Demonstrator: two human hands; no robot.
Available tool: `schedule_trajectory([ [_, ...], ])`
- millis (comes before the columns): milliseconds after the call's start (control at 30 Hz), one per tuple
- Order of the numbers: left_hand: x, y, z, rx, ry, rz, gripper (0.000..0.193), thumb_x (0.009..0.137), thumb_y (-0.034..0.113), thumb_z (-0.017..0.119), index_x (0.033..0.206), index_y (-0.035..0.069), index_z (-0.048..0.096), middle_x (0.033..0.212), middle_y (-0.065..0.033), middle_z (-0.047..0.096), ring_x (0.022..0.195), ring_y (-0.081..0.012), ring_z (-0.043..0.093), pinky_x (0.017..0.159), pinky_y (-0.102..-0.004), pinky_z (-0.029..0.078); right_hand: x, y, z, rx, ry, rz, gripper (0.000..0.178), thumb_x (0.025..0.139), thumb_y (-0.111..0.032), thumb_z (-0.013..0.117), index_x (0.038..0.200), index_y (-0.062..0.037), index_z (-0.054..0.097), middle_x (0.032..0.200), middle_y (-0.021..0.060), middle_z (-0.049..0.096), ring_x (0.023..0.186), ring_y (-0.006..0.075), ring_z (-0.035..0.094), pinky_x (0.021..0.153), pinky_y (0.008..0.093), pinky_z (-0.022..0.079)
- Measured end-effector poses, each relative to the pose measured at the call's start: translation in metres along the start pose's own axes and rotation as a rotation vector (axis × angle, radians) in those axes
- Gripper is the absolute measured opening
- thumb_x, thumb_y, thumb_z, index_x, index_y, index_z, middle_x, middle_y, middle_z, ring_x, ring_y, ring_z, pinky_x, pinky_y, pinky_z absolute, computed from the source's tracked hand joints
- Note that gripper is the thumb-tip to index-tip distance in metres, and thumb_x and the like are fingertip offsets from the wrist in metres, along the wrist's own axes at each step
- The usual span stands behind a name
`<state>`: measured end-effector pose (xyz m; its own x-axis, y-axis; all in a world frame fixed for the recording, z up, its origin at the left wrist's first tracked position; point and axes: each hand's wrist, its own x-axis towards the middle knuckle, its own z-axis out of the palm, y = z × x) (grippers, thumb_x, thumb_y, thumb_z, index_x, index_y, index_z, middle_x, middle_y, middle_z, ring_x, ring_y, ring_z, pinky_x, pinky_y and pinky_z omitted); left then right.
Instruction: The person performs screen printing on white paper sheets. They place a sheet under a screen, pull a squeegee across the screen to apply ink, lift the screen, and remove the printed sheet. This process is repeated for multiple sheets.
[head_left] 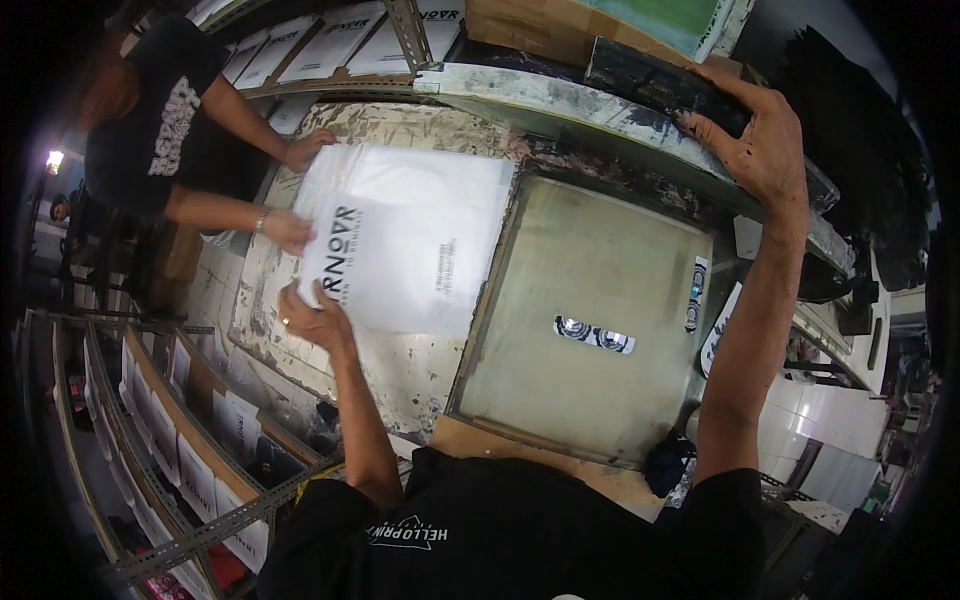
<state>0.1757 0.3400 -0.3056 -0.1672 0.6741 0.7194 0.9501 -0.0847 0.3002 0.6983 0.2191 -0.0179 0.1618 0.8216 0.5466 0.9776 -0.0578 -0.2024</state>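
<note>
A white plastic mailer bag (415, 225) with black print lies flat on a paint-spattered board (400, 385). My left hand (318, 318) pinches its near left edge, a ring on one finger. Across from it, a co-worker's hand (290, 230) touches the bag's left side, and that person's other hand (308, 150) is at its far left corner. At the upper right, my right hand (752, 145) is closed around a dark, ink-stained bar (660, 90), thumb on the near side. This bar lies along a paint-smeared beam (560, 105).
Right of the bag is a greyish flat panel (600, 260) in a dark frame, with a silver patterned strip (594, 335) on it. Metal racks holding printed white bags (330, 45) stand at the back and lower left (180, 450). A cardboard box (530, 35) sits behind the beam.
</note>
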Motion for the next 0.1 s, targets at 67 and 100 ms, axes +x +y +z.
schedule_trajectory([
  [67,-0.013,0.030,0.006,-0.244,-0.114,0.241,0.036,0.087,0.019,0.074,0.118,0.004,0.064,0.125,-0.0163,0.061,0.111,-0.0341,0.058,0.100,-0.0507,0.040,0.003,-0.003,0.004,0.017,0.000,-0.011,0.054,0.073,-0.046,0.086,0.116,-0.0133,0.077,0.102,0.0138,0.076,0.097,0.0296,0.071,0.089,0.0408,0.053],
  [100,-0.014,0.028,0.004,-0.237,-0.111,0.235,0.036,0.087,0.019,0.074,0.118,0.004,0.064,0.125,-0.0163,0.061,0.111,-0.0341,0.058,0.100,-0.0507,0.040,0.003,-0.003,0.005,0.018,0.016,-0.031,0.054,0.073,-0.045,0.086,0.116,-0.0131,0.077,0.102,0.0141,0.076,0.097,0.0296,0.071,0.089,0.0407,0.053],
])
